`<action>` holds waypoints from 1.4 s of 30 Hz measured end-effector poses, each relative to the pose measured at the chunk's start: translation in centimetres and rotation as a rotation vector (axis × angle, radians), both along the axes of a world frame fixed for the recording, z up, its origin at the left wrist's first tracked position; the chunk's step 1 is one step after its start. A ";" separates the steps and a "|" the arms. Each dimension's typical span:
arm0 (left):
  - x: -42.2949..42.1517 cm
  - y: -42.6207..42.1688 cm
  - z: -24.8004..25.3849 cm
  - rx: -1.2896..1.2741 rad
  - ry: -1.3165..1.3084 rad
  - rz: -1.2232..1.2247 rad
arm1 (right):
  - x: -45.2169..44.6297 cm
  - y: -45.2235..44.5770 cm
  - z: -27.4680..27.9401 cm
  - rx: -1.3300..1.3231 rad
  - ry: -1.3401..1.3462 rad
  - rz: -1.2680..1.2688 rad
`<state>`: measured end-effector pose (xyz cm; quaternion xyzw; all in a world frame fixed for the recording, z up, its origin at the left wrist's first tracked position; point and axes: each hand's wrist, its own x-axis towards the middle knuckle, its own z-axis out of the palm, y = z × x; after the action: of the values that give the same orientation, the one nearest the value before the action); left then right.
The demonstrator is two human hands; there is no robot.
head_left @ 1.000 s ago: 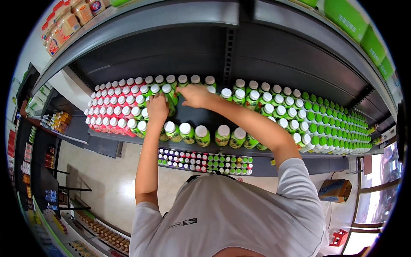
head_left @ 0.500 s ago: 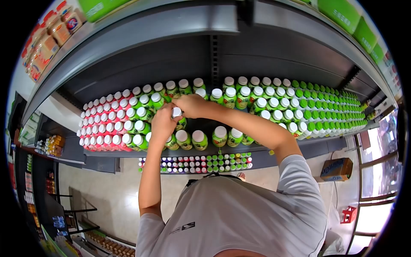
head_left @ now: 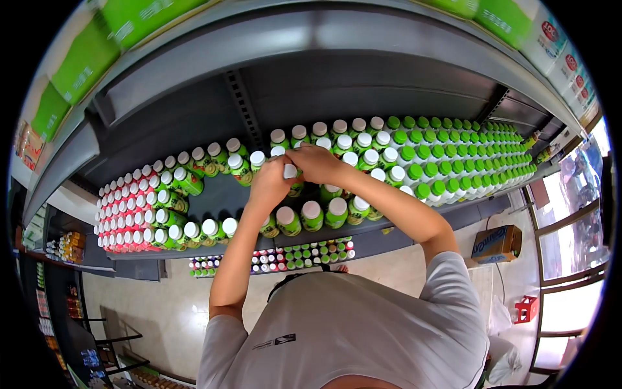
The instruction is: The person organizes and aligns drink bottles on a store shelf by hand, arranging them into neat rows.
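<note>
Over the middle of the shelf, my left hand (head_left: 267, 183) curls round a green bottle with a white cap (head_left: 289, 171). Pressed close from the right, my right hand (head_left: 315, 163) has its fingers bent at the back of that bottle; its fingertips are partly hidden. Another white-capped bottle (head_left: 257, 159) stands just behind my left hand. In front of the hands is a row of green bottles with white caps (head_left: 311, 215). Left of my left hand, a bare patch of dark shelf (head_left: 217, 196) lies between white-capped green bottles.
Pink bottles (head_left: 126, 217) fill the shelf's left end, and green-capped white bottles (head_left: 447, 168) its right. An upper shelf edge (head_left: 311, 42) overhangs the back. Lower down are more small bottles (head_left: 285, 257). A cardboard box (head_left: 497, 244) and a red stool (head_left: 526, 309) are on the right.
Both hands have moved right along the shelf, still close together at a white-capped bottle. The view has shifted, and a bare patch now shows left of my left hand.
</note>
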<state>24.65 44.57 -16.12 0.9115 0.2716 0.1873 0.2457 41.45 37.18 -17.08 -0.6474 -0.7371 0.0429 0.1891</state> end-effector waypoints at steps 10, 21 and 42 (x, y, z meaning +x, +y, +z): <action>4.1 -1.7 -2.2 0.060 -0.063 -0.072 | 3.6 -1.4 -0.2 -0.112 -0.064 -0.077; -5.9 1.6 -0.2 -0.040 -0.120 0.000 | -5.2 3.9 5.3 0.009 -0.106 0.085; -20.2 16.8 -2.6 0.430 0.147 0.301 | -20.6 23.7 -2.7 0.088 -0.106 0.096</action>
<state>4.47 61.32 -18.72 0.9031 0.3752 0.2087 -0.0045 20.83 60.87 -19.78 -0.6039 -0.7773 -0.0148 0.1757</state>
